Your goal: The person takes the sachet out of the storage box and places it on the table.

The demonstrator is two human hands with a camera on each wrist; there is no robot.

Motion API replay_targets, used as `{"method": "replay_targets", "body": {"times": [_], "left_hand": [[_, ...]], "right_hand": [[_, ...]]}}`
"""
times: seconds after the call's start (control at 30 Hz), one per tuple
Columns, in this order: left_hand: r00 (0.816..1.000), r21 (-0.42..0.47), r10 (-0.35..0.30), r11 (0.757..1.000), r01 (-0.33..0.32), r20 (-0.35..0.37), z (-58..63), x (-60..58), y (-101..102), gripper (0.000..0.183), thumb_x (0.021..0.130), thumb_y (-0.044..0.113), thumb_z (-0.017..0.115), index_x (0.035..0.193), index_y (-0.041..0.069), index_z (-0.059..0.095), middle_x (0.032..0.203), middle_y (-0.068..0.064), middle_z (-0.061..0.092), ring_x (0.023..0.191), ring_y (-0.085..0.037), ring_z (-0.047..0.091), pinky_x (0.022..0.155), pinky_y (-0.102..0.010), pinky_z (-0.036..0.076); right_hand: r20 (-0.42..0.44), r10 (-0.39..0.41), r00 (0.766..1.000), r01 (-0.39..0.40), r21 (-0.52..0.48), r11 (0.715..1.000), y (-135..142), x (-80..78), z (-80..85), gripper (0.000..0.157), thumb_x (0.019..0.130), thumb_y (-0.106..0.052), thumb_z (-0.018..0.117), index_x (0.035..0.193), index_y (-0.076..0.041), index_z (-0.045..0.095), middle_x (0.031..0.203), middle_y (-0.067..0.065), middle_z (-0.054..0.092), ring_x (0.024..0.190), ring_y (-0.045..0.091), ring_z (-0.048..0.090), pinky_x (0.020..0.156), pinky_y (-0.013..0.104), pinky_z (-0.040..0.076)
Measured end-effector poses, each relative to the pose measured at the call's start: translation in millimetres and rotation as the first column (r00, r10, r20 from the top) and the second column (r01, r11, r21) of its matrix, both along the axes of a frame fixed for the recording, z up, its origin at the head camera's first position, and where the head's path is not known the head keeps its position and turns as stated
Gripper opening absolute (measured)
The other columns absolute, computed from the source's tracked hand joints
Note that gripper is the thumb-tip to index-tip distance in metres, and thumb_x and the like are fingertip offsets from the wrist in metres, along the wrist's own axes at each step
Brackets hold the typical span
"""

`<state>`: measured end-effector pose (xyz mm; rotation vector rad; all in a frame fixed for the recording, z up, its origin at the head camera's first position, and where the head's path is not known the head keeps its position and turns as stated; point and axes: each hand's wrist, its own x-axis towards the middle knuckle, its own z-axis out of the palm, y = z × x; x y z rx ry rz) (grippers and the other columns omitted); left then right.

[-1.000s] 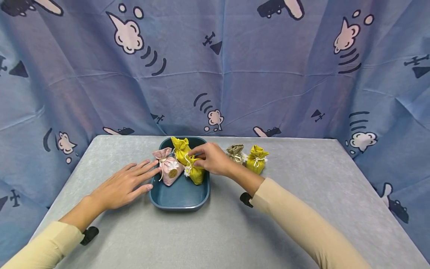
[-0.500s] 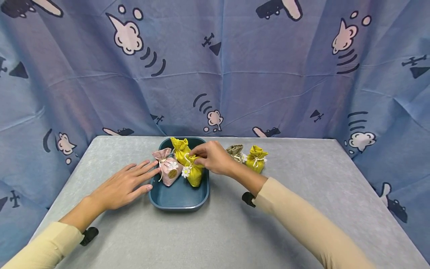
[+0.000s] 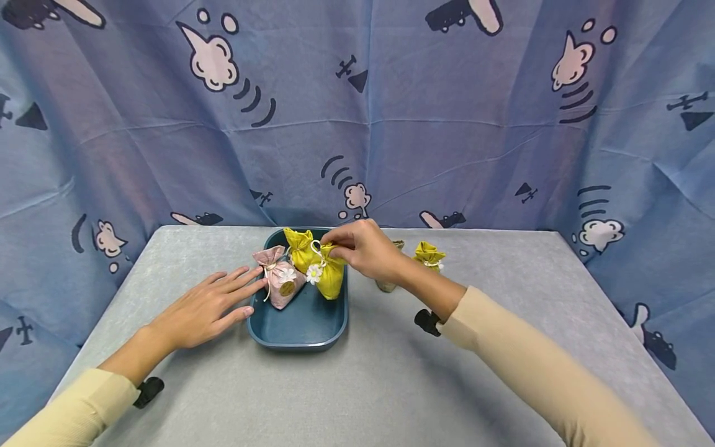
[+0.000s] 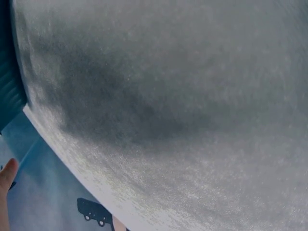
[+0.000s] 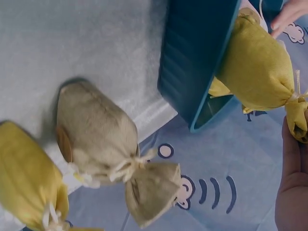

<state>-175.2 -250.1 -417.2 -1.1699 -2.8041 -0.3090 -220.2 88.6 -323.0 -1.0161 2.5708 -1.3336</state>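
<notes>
My right hand (image 3: pixel 365 248) pinches the gathered top of a yellow drawstring sachet (image 3: pixel 331 279), which hangs over the right side of a blue tray (image 3: pixel 298 345). A white daisy and a cord dangle at its neck. In the right wrist view this sachet (image 5: pixel 257 62) overlaps the tray's wall. My left hand (image 3: pixel 206 307) is spread flat, fingertips at the tray's left rim beside a pink sachet (image 3: pixel 282 293) with a gold sticker. Behind them inside the tray, a second yellow sachet (image 3: pixel 298 242) leans, partly covered by the held one.
On the table (image 3: pixel 503 347) right of the tray stand a taupe sachet (image 5: pixel 96 120), mostly hidden behind my right hand in the head view, and another yellow sachet (image 5: pixel 24 178). A printed blue curtain (image 3: pixel 313 124) hangs behind the table.
My right hand has risen and shifted slightly right, lifting the yellow sachet, which now hangs more upright. It now covers more of the taupe sachet. My left hand has stayed still.
</notes>
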Motion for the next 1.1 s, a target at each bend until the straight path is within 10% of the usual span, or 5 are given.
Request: {"method": "replay_targets", "body": {"times": [0.97, 1.1], "left_hand": [[1.0, -0.013, 0.008, 1.0, -0.008, 0.021, 0.2, 1.0, 0.2, 0.058, 0.104, 0.045, 0.049, 0.157, 0.028, 0.034, 0.162, 0.002, 0.029, 0.147, -0.029, 0.031, 0.112, -0.059, 0.028], [1.0, -0.006, 0.008, 1.0, -0.008, 0.019, 0.1, 1.4, -0.8, 0.058, 0.103, 0.045, 0.05, 0.157, 0.027, 0.035, 0.162, 0.001, 0.029, 0.146, -0.029, 0.031, 0.112, -0.058, 0.028]], "right_hand": [[-0.144, -0.055, 0.988, 0.054, -0.016, 0.998, 75.6, 17.8, 19.9, 0.021, 0.083, 0.007, 0.076, 0.103, 0.001, 0.077, 0.098, 0.012, 0.076, 0.09, 0.021, 0.074, 0.074, 0.031, 0.06], [-0.156, -0.071, 0.985, 0.079, 0.045, 0.996, 86.0, 22.3, 17.3, 0.023, 0.083, 0.004, 0.077, 0.105, -0.001, 0.077, 0.098, 0.008, 0.076, 0.088, 0.018, 0.074, 0.115, 0.05, 0.03]]}}
